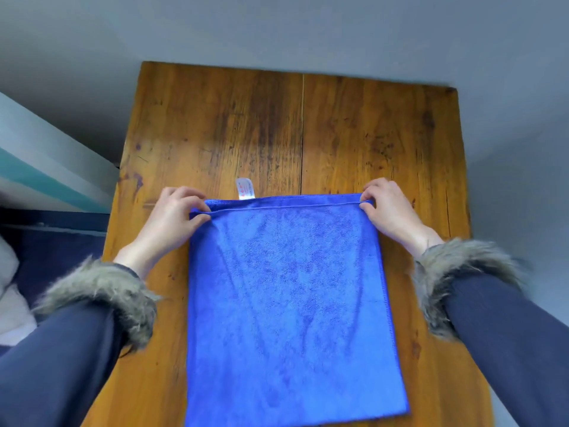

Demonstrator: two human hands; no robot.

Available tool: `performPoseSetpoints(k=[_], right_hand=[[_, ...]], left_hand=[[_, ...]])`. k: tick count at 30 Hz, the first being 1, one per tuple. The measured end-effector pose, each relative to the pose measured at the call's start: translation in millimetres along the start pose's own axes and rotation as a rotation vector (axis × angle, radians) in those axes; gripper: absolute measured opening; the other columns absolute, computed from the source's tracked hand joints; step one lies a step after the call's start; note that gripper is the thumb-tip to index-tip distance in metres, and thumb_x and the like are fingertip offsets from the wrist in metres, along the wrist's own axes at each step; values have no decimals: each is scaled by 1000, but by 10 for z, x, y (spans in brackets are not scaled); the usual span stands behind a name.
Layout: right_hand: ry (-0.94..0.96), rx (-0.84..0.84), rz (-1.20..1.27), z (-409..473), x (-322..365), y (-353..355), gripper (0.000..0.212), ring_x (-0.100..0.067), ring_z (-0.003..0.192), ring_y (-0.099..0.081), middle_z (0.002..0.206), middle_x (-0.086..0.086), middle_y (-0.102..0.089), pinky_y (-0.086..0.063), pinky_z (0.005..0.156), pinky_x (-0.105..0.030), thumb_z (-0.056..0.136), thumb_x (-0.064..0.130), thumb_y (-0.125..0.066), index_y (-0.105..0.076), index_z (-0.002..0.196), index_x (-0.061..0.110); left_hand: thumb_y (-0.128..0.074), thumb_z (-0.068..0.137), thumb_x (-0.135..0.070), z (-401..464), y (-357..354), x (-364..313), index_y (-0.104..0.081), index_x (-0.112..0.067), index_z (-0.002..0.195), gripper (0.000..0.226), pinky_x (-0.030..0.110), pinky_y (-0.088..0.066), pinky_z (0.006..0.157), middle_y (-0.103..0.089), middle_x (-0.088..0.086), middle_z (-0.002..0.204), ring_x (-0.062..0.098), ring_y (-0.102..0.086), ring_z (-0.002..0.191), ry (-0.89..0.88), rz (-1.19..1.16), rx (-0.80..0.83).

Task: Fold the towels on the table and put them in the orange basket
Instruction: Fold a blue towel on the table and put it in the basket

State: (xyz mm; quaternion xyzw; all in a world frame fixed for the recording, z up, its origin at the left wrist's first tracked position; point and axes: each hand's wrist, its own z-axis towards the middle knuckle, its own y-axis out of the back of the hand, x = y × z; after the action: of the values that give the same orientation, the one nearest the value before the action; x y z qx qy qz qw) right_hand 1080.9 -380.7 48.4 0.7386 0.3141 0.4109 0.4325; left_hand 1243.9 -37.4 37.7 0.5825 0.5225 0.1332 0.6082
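Blue towel point(289, 297) lies doubled on your wooden table point(215, 124); your left hand point(172, 214) and right hand point(391, 208) each pinch a far corner.

Left hand point(177, 212) and right hand point(389, 208) pinching, both arms outstretched

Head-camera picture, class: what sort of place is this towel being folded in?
Probably a room in a home: a worn wooden table against a plain grey wall, with what may be bedding at the left edge.
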Motion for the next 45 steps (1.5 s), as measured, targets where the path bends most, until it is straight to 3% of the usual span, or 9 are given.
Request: performPoseSetpoints(k=[3, 8, 13, 18, 27, 38, 45], right_hand=[[21, 27, -33, 34, -4, -7, 12, -25, 109, -46, 115, -9, -54, -38, 92, -37, 90, 14, -55, -63, 95, 7], [-11, 133, -28, 82, 2, 30, 8, -25, 108, -43, 111, -8, -52, -36, 87, -33, 88, 21, -60, -60, 88, 12], [-119, 215, 129, 66, 32, 44, 12, -20, 95, -46, 100, -3, -47, -34, 79, -29, 86, 24, -63, -58, 81, 15], [-160, 232, 151, -30, 0, 85, 11, -20, 90, -49, 91, -2, -56, -34, 73, -26, 87, 20, -63, -58, 79, 13], [-111, -19, 229, -169, 74, 131, 14, -19, 88, -47, 84, -3, -59, -31, 73, -27, 85, 15, -62, -56, 73, 11], [-114, -91, 205, -64, 62, 80, 8, -27, 103, -50, 103, -13, -59, -32, 81, -26, 85, 14, -63, -63, 77, 13], [-57, -22, 209, 98, 59, -65, 8, -26, 104, -50, 106, -13, -58, -34, 86, -27, 86, 14, -63, -68, 85, 8]], left_hand=[[-70, 82, -16, 22, 0, -12, -70, -11, 88, 8, 33, -33, 95, -64, 7, 108, 29, -42, 107, -23, 31, 30], [-70, 82, -17, 47, 60, -146, -69, -16, 84, 3, 39, -32, 99, -58, -9, 122, 23, -37, 114, -89, -17, 145], [-68, 84, -23, 46, 101, -231, -66, -16, 84, 7, 40, -33, 92, -58, -2, 94, 20, -41, 103, -73, 3, 166], [-67, 85, -17, -57, 177, -147, -65, -18, 82, 3, 28, -33, 76, -56, -2, 85, 18, -52, 85, 23, -91, 106], [-69, 83, -15, -169, 308, -125, -65, -30, 71, 20, 21, -41, 62, -65, -10, 80, 4, -55, 73, 164, -376, 29], [-66, 86, -17, -244, 217, -160, -66, -22, 83, 6, 27, -41, 75, -66, 0, 88, 15, -58, 86, 187, -314, -31], [-66, 85, -17, -147, 106, -94, -67, -19, 83, 3, 33, -44, 80, -68, 9, 92, 25, -59, 92, 257, -280, -20]])
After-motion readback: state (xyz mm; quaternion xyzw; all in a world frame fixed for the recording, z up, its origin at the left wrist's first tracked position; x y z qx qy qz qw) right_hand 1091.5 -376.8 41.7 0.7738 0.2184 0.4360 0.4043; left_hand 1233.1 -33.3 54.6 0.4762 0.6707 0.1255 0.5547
